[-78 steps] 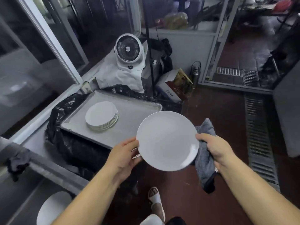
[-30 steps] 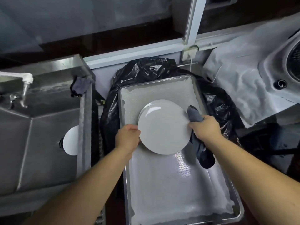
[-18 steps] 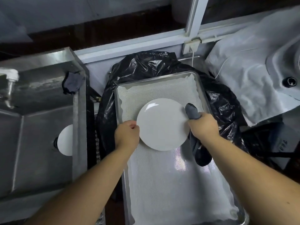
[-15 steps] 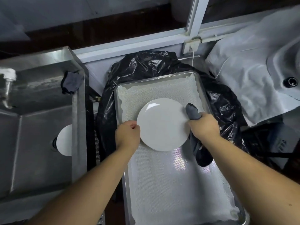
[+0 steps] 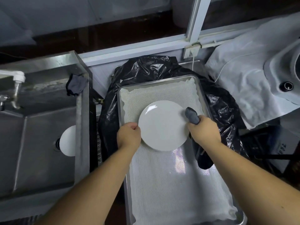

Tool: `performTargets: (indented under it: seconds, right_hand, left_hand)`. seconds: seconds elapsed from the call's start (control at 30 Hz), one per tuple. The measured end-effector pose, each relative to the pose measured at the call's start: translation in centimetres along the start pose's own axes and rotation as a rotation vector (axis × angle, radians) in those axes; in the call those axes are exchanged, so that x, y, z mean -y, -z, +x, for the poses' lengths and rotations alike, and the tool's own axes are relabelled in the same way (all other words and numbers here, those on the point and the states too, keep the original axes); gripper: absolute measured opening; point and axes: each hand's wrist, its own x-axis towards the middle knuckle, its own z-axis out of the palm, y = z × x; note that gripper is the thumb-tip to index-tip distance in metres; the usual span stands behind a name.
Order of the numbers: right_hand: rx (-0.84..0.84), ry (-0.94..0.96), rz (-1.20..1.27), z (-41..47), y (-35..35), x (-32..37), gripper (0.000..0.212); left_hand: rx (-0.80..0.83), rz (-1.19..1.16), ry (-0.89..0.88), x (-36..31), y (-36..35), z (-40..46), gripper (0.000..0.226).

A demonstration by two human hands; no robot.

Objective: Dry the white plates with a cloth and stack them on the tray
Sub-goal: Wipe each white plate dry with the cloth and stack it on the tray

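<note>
While no writing reads, both hands hold plate (image 5: 163, 125).

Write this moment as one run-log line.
left hand: holds white plate rim | right hand: grips grey cloth at rim | plate: over tray

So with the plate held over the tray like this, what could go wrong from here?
1. The round white plate is held only at its rims by the left hand and right hand; it could slip.
2. The dark grey cloth bunched in the right hand might get trapped under the plate.
3. The metal tray rests on a crumpled black plastic bag, so it may wobble.
</note>
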Motion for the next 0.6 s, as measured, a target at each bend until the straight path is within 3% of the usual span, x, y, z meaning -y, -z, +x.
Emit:
performTargets:
  seconds: [0.2, 0.27, 0.47, 0.6]
  right_hand:
    - [-0.041, -0.006, 0.076, -2.3, 2.5, -2.1, 0.011]
    - [-0.038, 0.037, 0.072, -3.3, 3.3, -2.6, 0.011]
    - [-0.011, 0.216, -0.058, -7.7, 3.6, -2.4, 0.019]
    - [0.033, 0.319, -0.158, -12.0, 2.8, -1.2, 0.023]
  left_hand:
    - [0.007, -0.001, -0.019, 1.3, 2.0, -3.4, 0.021]
    - [0.031, 0.022, -0.035, 1.9, 2.7, -5.2, 0.030]
    - [0.087, 0.349, -0.182, 4.5, 5.3, -11.1, 0.042]
    - [0.098, 0.511, -0.246, 6.4, 8.0, -14.3, 0.037]
